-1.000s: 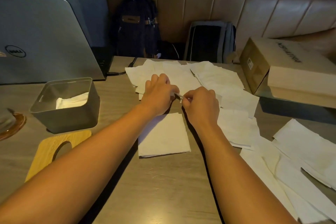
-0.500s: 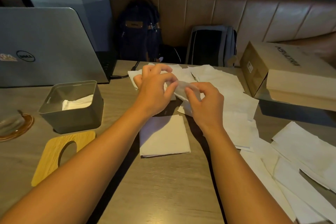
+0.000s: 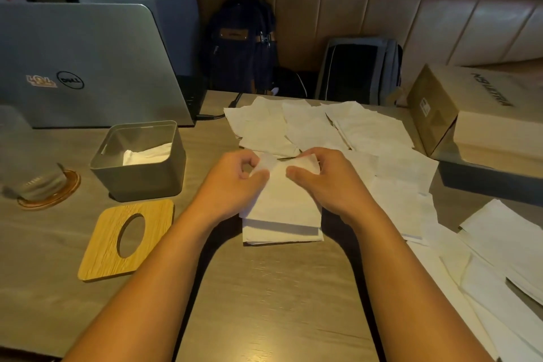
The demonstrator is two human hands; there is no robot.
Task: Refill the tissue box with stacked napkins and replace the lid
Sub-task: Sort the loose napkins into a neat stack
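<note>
Hands dropped w/ napkin point(image 3: 285, 197) onto stack point(image 3: 282, 235) on table point(image 3: 264, 303). L hand point(image 3: 232, 182) & R hand point(image 3: 326, 182) pinched its far corners. Tissue box point(image 3: 138, 182) sat open left of stack, nearer L hand; lid point(image 3: 102, 244) beside it.

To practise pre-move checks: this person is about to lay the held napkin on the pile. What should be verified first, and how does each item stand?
1. Grip of left hand and right hand on the napkin: ok.
2. Napkin over the stack: ok.
3. Napkin flat: not ok, far corners lifted.
4. Open tissue box: ok.
5. Loose lid beside box: ok.
6. Stack enough to fill box: cannot tell.
</note>
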